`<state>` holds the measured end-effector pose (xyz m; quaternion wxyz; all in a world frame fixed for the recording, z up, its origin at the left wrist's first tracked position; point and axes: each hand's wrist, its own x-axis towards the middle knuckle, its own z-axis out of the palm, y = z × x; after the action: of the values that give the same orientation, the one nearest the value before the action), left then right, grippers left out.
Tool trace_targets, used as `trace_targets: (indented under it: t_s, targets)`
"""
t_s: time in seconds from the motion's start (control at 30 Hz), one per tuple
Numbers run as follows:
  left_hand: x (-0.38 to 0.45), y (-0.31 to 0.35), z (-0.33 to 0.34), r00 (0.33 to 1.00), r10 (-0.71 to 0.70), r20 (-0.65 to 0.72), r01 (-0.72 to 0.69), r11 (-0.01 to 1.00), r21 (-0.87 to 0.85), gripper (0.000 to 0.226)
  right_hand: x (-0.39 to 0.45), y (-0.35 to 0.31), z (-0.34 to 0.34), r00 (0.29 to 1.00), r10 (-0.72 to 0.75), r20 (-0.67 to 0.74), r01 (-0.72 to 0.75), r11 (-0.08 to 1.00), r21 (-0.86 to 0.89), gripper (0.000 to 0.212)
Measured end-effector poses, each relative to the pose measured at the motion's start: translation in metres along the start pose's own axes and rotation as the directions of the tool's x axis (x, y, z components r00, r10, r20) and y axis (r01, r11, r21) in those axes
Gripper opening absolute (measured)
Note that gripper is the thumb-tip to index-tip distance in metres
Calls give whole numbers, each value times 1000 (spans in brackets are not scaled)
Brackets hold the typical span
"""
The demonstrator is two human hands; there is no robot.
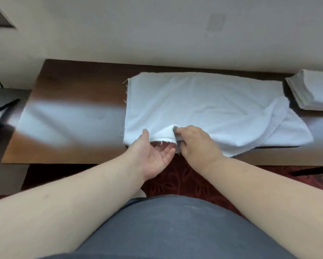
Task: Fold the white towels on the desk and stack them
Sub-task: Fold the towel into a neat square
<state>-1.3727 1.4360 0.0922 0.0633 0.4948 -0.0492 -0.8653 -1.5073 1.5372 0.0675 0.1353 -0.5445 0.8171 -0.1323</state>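
Over on the far left there's some dark stuff past the counter (67, 101) that's getting cut off by the frame edge, too murky to name. The counter itself is catching a big pale glare across its left half, so the wood grain is washing out there.

Moving in, your left hand (153, 156) is sitting palm-up at the near edge, fingers (168, 149) relaxed and fairly straight, the tips slipping just under the lifted hem of the towel (203, 105). It's not really gripping anything, more like supporting the edge from below.

Right beside it, your right hand (196, 141) is curling over and pinching a little raised fold of that same towel at the near edge. Your fingertips are tucking into the cloth, so they're mostly hidden.

The towel is lying spread across the middle of the counter, one of them, with its right end bunching and folding over itself, and some frayed threads showing on the left side.

Far right, one stack of folded towels (313, 90) is sitting on the counter, running off the frame, so I can't count the layers.
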Motion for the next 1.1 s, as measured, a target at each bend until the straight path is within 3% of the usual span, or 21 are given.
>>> trace_targets:
  t_s: [0.07, 0.13, 0.23, 0.3, 0.37, 0.43, 0.53, 0.6, 0.67, 0.73, 0.77, 0.83, 0.87, 0.9, 0.97, 1.0, 1.03, 1.1]
  targets:
    - [-1, 16, 6, 999, 6, -50, 8, 959, 283, 56, 19, -1, -13, 999, 12, 44, -18, 988, 155, 38]
    - [3, 23, 9, 996, 14, -89, 40, 815, 579, 48, 34, -2, -21, 993, -10, 120, -15, 979, 202, 38]
    - [22, 26, 7, 997, 35, -75, 31, 679, 734, 28, 59, -5, -23, 980, 40, 193, -101, 943, 317, 35]
    - [34, 28, 9, 989, 143, -44, -57, 632, 773, 21, 74, -3, -25, 980, 103, 168, -157, 923, 350, 37]
    - [41, 40, 13, 946, 304, -113, -134, 684, 717, 18, 84, 5, -27, 985, 127, 118, -158, 937, 312, 41]
    - [47, 57, 23, 915, 363, -176, -198, 785, 587, 19, 93, 17, -31, 989, 142, 40, -147, 953, 265, 39]
    - [62, 91, 45, 938, 287, -195, -222, 929, 297, 25, 102, 34, -37, 972, 138, -188, -103, 978, 184, 24]
    - [76, 113, 58, 965, 223, -140, -213, 973, 87, 32, 106, 44, -35, 972, 82, -222, -65, 994, 84, 29]
    - [90, 129, 62, 970, 214, -117, -219, 975, -35, 33, 112, 55, -28, 999, 52, -4, -52, 997, -58, 53]
    - [102, 138, 58, 953, 265, -149, -270, 963, -19, 27, 116, 75, -22, 957, 123, 261, -66, 974, -218, 75]
    - [108, 140, 55, 938, 300, -177, -301, 954, 22, 21, 120, 89, -22, 927, 184, 328, -93, 957, -274, 75]
    - [119, 141, 46, 887, 383, -260, -345, 921, 179, 14, 128, 121, -27, 885, 283, 369, -165, 933, -321, 53]
    - [124, 142, 41, 835, 454, -311, -348, 873, 342, 15, 131, 136, -30, 872, 309, 379, -191, 929, -318, 38]
    - [129, 145, 35, 760, 559, -332, -309, 760, 572, 18, 134, 149, -33, 859, 328, 394, -217, 929, -301, 27]
    - [141, 151, 25, 640, 743, -193, -138, 358, 923, 30, 139, 166, -34, 847, 325, 421, -246, 941, -230, 20]
    - [145, 153, 24, 648, 751, -123, -66, 217, 974, 41, 142, 172, -33, 855, 307, 419, -248, 950, -189, 22]
    - [146, 155, 27, 678, 728, -99, -17, 150, 989, 51, 144, 176, -33, 866, 294, 404, -259, 956, -141, 21]
    - [152, 159, 34, 722, 685, -101, 34, 111, 993, 60, 152, 182, -34, 884, 290, 367, -295, 955, -44, 16]
